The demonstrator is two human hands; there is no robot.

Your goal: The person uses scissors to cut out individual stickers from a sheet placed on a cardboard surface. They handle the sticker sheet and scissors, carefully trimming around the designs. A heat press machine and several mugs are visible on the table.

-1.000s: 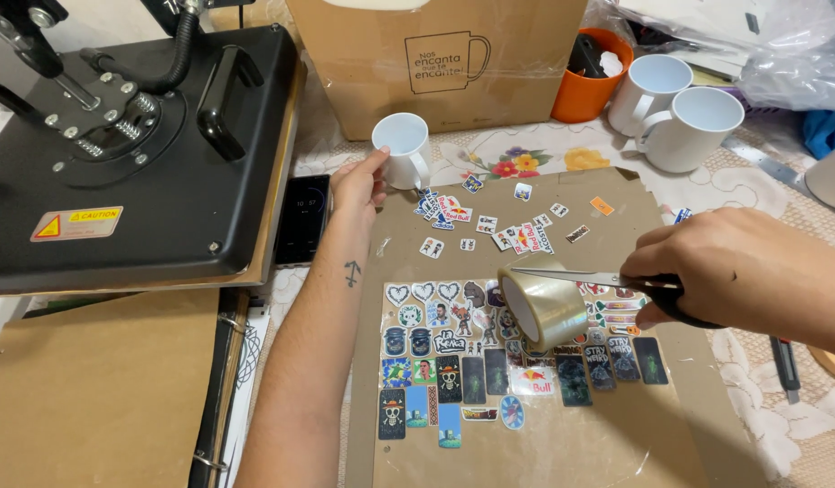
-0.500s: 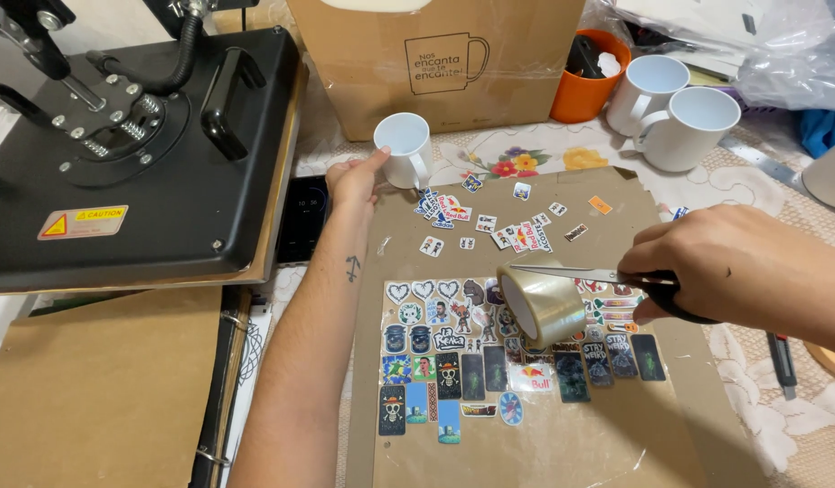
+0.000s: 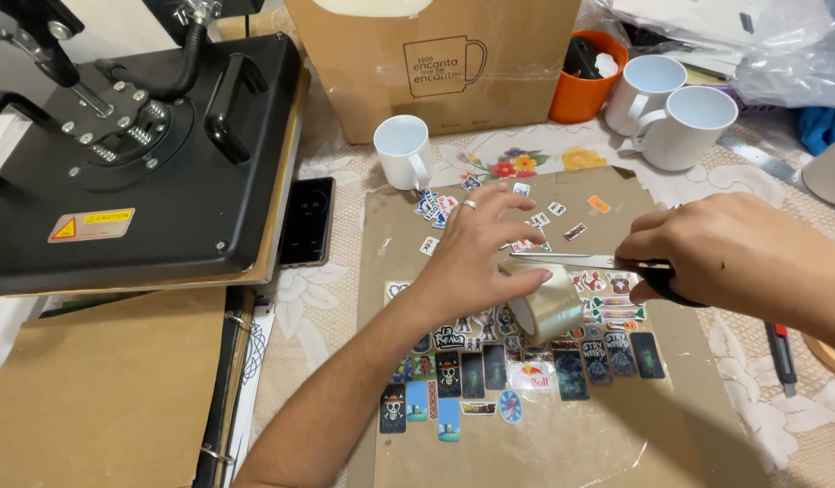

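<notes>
Cluttered desk w/ sticker sheet mid-desk: left hand grips tape roll; right hand, just right of it, holds scissors, blades lengthwise toward roll.

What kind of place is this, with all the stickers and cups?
Probably a small home craft workshop for decorating mugs: a black heat press, plain white mugs and small cut-out stickers on brown paper over a flowery tablecloth.
</notes>
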